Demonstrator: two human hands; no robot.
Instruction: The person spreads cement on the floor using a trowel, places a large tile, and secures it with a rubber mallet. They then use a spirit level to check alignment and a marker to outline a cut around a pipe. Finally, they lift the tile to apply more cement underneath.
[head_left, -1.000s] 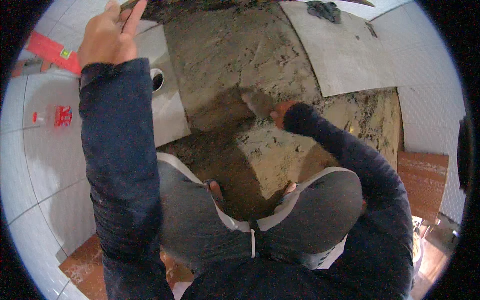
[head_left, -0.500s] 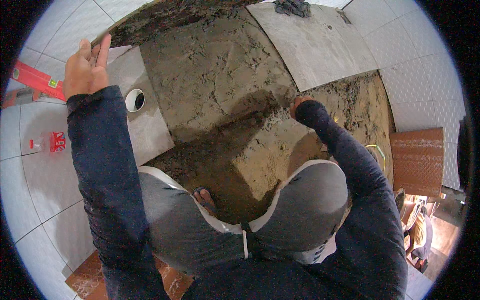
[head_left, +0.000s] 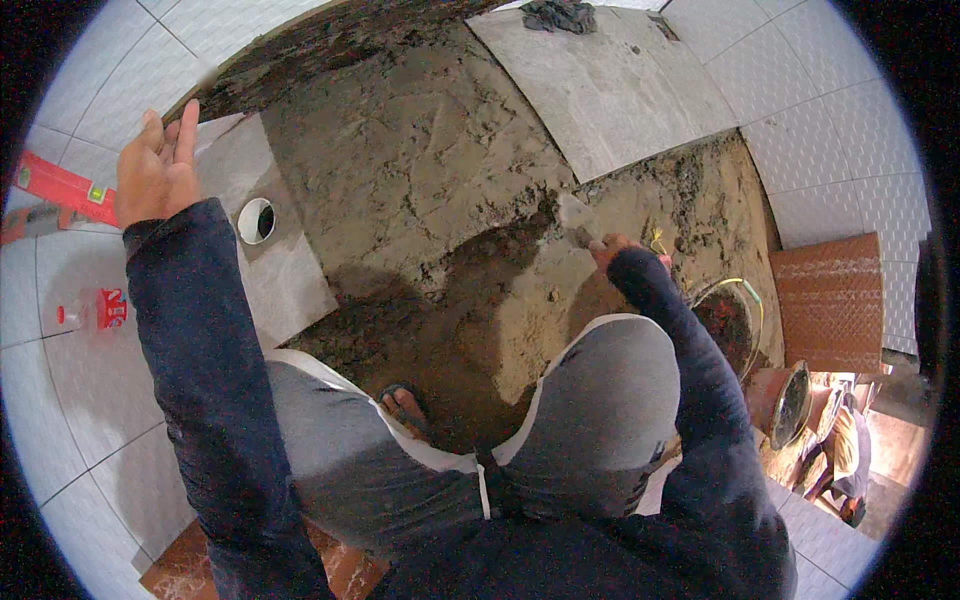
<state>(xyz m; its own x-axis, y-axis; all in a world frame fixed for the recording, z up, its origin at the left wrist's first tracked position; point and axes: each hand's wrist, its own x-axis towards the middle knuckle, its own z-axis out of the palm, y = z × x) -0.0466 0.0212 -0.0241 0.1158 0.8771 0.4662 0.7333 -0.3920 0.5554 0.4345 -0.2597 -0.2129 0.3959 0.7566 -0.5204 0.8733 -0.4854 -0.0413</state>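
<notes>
1. Trowel (head_left: 575,212) with a small metal blade sits in the right hand (head_left: 614,250), whose fingers are clamped round the handle; the blade lies over the mortar bed (head_left: 400,170), just beside the near corner of the large grey floor tile (head_left: 625,90). Whether its edge touches the mortar cannot be told.
2. Left hand (head_left: 160,170) is raised near the tiled wall, fingers spread and extended, with nothing clearly held; contact with the wall is unclear. The red spirit level (head_left: 65,188) is just beside it, and the cut tile (head_left: 300,285) around the white pipe (head_left: 257,221) lies near.
3. Handling, as a judgement: the trowel should be light and stiff, best held by its handle, as wet mortar could make the blade slippery. The mortar looks soft, damp and crumbly, heavy in bulk. The large tile is probably heavy, rigid and brittle at its corners, so two opposite edges would suit a grip.
4. Against one second ago, the trowel has gone from the middle of the mortar to that tile corner. The view has shifted too, bringing the bucket (head_left: 780,400) at right into sight; the left hand stays raised.
</notes>
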